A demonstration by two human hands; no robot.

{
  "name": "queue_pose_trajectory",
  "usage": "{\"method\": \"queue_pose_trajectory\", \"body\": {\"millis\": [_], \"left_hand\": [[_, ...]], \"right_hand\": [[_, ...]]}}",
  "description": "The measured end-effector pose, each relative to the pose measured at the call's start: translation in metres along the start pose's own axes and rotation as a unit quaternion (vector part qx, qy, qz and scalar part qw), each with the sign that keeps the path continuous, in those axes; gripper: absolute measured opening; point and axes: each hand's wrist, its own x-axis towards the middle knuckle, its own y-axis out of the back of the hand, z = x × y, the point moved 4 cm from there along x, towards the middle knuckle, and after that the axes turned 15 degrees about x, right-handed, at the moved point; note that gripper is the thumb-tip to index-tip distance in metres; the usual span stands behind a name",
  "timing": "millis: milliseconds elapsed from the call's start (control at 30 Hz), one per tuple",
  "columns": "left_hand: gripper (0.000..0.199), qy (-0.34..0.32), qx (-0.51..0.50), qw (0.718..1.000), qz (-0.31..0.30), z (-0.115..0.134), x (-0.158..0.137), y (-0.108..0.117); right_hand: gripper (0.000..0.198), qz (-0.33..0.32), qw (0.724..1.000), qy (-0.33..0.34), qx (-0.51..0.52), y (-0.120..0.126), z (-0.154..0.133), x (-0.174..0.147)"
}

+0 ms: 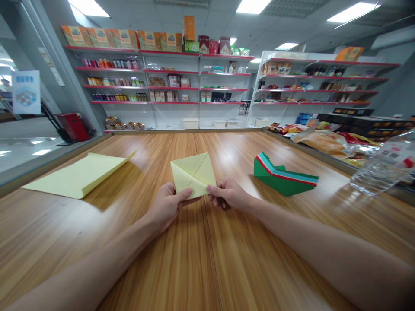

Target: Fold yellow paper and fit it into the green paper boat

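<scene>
A folded sheet of pale yellow paper (193, 172), roughly square with diagonal crease lines, is held up above the wooden table (155, 268). At its lower left, my left hand (168, 201) pinches it, thumb on the front and fingers behind. My right hand (228, 194) grips the lower right corner between thumb and curled fingers. Off to the left lies a larger yellow sheet (81, 172) with its right edge curling up. To the right of my hands stands a folded green paper boat (282, 179) with blue, white and red layered edges.
A clear plastic bottle (382, 164) lies near the right edge, with snack bags (324, 142) and black boxes (356, 123) beyond. Behind the table rise shelves (171, 88) of packaged goods. A red box-shaped object (74, 126) is on the floor at left.
</scene>
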Motion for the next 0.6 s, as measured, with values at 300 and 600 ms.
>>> {"method": "queue_pose_trajectory", "body": {"millis": [300, 600], "left_hand": [[0.025, 0.048, -0.008, 0.998, -0.038, -0.0009, -0.0012, -0.0053], [0.021, 0.106, -0.033, 0.993, -0.033, -0.0048, -0.0023, -0.0055]], "right_hand": [[0.046, -0.088, 0.996, -0.028, 0.016, -0.0028, -0.0023, -0.0028], [0.037, -0.094, 0.992, -0.038, 0.069, -0.0042, -0.0014, -0.0042]]}}
